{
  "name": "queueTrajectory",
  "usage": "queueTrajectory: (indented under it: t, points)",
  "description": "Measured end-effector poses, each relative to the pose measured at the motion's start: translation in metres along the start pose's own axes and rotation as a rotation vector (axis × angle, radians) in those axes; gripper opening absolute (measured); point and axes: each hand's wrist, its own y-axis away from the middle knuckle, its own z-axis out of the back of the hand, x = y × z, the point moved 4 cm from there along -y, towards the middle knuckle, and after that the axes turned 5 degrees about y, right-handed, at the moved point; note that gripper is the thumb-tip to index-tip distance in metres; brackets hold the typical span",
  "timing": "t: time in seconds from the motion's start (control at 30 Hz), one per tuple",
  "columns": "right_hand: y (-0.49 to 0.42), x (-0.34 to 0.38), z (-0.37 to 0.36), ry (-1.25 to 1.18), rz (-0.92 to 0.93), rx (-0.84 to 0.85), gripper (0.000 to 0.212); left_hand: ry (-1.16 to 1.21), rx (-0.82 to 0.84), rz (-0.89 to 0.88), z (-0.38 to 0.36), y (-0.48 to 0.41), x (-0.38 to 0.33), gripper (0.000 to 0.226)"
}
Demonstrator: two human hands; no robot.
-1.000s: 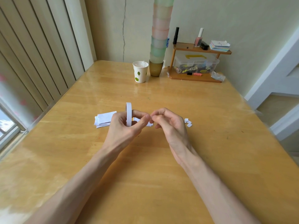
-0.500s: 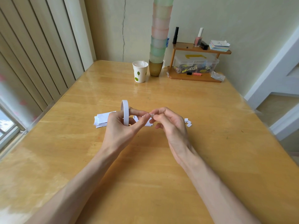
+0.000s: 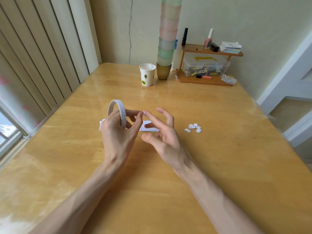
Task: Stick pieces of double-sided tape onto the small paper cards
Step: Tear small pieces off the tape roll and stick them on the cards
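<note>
left hand [image 3: 118, 132] is holding the tape roll [image 3: 122, 110] upright above the table [image 3: 219, 157], fingers curled through the ring, thumb and forefinger tips pinched together on a tiny white bit [image 3: 143, 112], probably tape but it's too small to be sure. right hand [image 3: 162, 137] is loose with fingers spread, index tip right at that bit. paper cards [image 3: 149, 127] lie on the table under the hands, and little white scraps [image 3: 194, 128] sit off to the right.

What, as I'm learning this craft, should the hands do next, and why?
Probably press the tape piece, sitting where left hand and right hand fingertips meet, onto the top paper card just below; it looks torn free of the tape roll.
</note>
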Motion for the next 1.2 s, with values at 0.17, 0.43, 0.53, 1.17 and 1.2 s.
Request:
queueTrajectory:
  t: [0.17,0.43,0.53,1.17,1.2]
  points:
    - [-0.001,-0.003,-0.001,0.055,-0.012,0.020,0.077,0.072,0.053,0.048,-0.004,0.001,0.000,0.007]
    - [-0.008,-0.007,0.013,0.003,-0.034,-0.158,0.079,0.432,0.171,0.405,-0.013,0.001,0.008,0.023]
    - [-0.008,-0.008,0.035,0.036,0.049,-0.396,0.021,0.482,0.231,0.428,-0.016,0.001,0.009,0.032]
    - [-0.004,-0.006,0.048,0.072,0.103,-0.436,0.008,0.229,0.445,0.040,-0.021,0.010,-0.014,0.028]
    - [-0.005,-0.006,0.049,0.068,0.096,-0.435,0.012,0.221,0.450,0.031,-0.021,0.010,-0.013,0.028]
